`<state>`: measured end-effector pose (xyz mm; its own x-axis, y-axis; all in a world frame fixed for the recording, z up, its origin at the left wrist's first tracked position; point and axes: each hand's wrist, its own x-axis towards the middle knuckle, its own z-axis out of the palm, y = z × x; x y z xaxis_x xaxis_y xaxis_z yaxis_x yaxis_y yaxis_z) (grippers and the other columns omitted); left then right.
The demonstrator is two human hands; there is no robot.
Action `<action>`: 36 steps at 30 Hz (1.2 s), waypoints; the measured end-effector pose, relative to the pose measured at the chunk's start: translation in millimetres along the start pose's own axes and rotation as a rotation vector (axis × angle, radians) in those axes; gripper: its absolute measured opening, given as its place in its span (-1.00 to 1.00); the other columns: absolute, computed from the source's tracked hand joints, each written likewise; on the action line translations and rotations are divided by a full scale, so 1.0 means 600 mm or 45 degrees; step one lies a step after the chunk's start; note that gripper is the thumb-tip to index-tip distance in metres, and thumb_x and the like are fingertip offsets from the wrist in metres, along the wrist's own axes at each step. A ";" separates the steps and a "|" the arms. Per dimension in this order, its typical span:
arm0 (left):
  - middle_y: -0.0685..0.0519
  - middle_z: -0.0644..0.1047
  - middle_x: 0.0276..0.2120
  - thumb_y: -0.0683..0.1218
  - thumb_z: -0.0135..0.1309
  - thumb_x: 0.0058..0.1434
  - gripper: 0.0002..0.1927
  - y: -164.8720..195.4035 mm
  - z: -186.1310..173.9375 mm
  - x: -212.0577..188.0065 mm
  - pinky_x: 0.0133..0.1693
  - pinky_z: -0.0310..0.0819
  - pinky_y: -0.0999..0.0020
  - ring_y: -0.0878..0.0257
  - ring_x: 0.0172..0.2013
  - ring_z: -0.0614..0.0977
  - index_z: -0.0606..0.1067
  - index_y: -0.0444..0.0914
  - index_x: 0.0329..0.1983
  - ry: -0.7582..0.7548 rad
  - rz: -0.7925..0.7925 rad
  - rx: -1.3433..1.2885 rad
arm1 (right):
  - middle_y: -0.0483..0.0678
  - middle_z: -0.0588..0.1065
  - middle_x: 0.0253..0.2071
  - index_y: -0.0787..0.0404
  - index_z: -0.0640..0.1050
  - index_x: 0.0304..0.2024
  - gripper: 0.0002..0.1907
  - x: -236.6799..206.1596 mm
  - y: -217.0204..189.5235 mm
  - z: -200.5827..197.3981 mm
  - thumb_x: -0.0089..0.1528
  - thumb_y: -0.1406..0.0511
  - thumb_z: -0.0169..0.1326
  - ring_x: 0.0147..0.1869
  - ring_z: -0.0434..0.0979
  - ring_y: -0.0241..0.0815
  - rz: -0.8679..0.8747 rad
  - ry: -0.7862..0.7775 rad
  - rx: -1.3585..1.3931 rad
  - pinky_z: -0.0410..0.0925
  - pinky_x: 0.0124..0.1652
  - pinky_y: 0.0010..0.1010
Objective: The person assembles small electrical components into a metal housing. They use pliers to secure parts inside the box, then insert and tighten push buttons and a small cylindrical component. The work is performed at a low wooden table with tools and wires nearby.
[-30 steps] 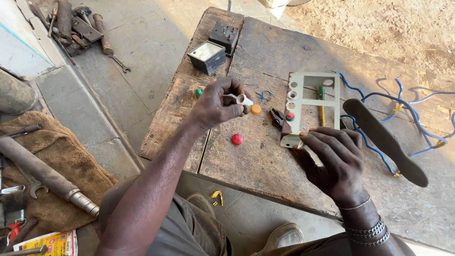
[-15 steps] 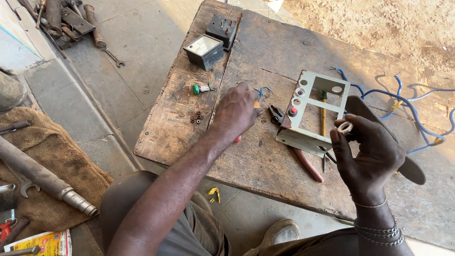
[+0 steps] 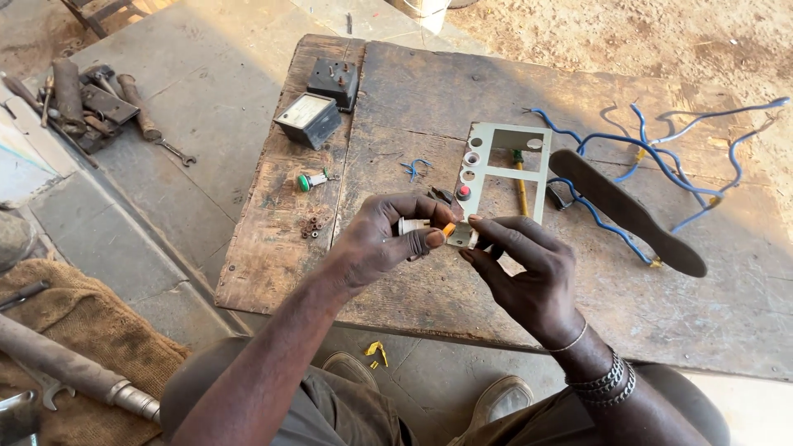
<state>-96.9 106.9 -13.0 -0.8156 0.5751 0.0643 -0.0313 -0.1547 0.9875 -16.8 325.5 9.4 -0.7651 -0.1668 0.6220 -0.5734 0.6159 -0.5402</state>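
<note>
My left hand [image 3: 388, 244] grips a small white cylindrical part with an orange cap [image 3: 429, 228] above the near edge of the worn wooden table [image 3: 396, 107]. My right hand [image 3: 524, 268] meets it from the right and pinches the lower corner of a pale green metal panel [image 3: 504, 169]. The panel has round holes, rectangular cut-outs and one red button fitted. Its lower end is hidden by my fingers.
On the table lie a green indicator lamp [image 3: 312, 179], a heap of small nuts [image 3: 314, 225], two black meter boxes [image 3: 322, 103], a yellow-handled screwdriver [image 3: 520, 192], blue wires [image 3: 652, 136] and a dark flat bar [image 3: 628, 211]. Tools and a pipe [image 3: 66, 363] lie on the floor at left.
My left hand has come back from the table with the small white and orange part. My right hand has moved in to meet it at the panel's lower corner.
</note>
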 end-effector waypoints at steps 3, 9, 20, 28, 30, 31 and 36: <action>0.02 0.67 -0.18 -0.10 0.34 0.16 -0.69 0.001 0.032 -0.014 -0.11 0.67 0.43 0.34 -0.15 0.66 0.64 -0.26 -0.04 0.028 -0.022 -0.017 | -0.04 0.61 -0.14 0.18 0.62 0.06 -0.59 -0.001 -0.010 0.000 0.16 0.37 0.39 -0.18 0.68 -0.26 -0.022 0.008 -0.045 0.53 -0.25 -0.46; 0.04 0.64 -0.25 -0.11 0.34 0.19 -0.69 -0.016 0.060 -0.017 -0.29 0.53 0.52 0.40 -0.31 0.58 0.61 -0.31 -0.02 0.120 -0.077 -0.223 | -0.05 0.61 -0.17 0.14 0.63 0.06 -0.54 -0.001 -0.012 -0.003 0.11 0.33 0.43 -0.19 0.67 -0.21 -0.072 0.026 -0.106 0.50 -0.28 -0.40; 0.04 0.60 -0.21 -0.07 0.34 0.20 -0.60 -0.020 0.040 -0.014 -0.33 0.48 0.54 0.43 -0.33 0.53 0.56 -0.30 0.05 0.059 -0.137 -0.557 | -0.07 0.60 -0.05 0.23 0.56 0.03 -0.66 0.006 0.021 0.000 0.23 0.32 0.31 0.00 0.67 -0.27 0.411 0.021 0.975 0.58 -0.03 -0.41; 0.05 0.59 -0.16 -0.02 0.36 0.11 -0.56 -0.027 0.044 -0.013 -0.19 0.64 0.51 0.42 -0.19 0.64 0.49 -0.22 -0.01 0.081 -0.157 -0.188 | -0.10 0.51 -0.28 0.26 0.63 -0.05 -0.66 0.008 0.000 -0.008 0.13 0.34 0.35 -0.32 0.48 -0.38 0.319 -0.287 0.160 0.36 -0.38 -0.54; 0.00 0.57 -0.19 -0.04 0.30 0.22 -0.61 -0.031 0.044 -0.015 -0.22 0.57 0.48 0.37 -0.24 0.58 0.51 -0.30 0.03 0.079 -0.230 -0.265 | -0.12 0.56 -0.25 0.24 0.63 -0.10 -0.72 0.006 0.002 -0.008 0.16 0.33 0.35 -0.26 0.54 -0.42 0.249 -0.254 0.158 0.41 -0.32 -0.56; -0.03 0.56 -0.20 -0.05 0.27 0.28 -0.63 -0.032 0.043 -0.015 -0.24 0.54 0.46 0.34 -0.27 0.54 0.52 -0.33 0.05 0.078 -0.267 -0.304 | -0.13 0.59 -0.23 0.23 0.63 -0.13 -0.76 0.005 0.005 -0.008 0.17 0.33 0.35 -0.23 0.57 -0.44 0.214 -0.238 0.157 0.43 -0.28 -0.57; -0.06 0.58 -0.04 -0.18 -0.14 0.40 -0.64 -0.028 0.025 -0.008 -0.02 0.56 0.44 0.29 -0.04 0.61 0.49 -0.39 0.18 0.053 -0.145 -0.800 | -0.10 0.62 -0.15 0.25 0.59 -0.09 -0.75 -0.002 0.029 -0.011 0.21 0.33 0.30 -0.09 0.62 -0.43 0.571 -0.088 0.468 0.51 -0.09 -0.59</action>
<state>-83.7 118.6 -27.6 -0.8083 0.5862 -0.0545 -0.4420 -0.5432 0.7139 -23.9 341.7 3.0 -0.9667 -0.0088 0.2556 -0.2439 0.3326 -0.9110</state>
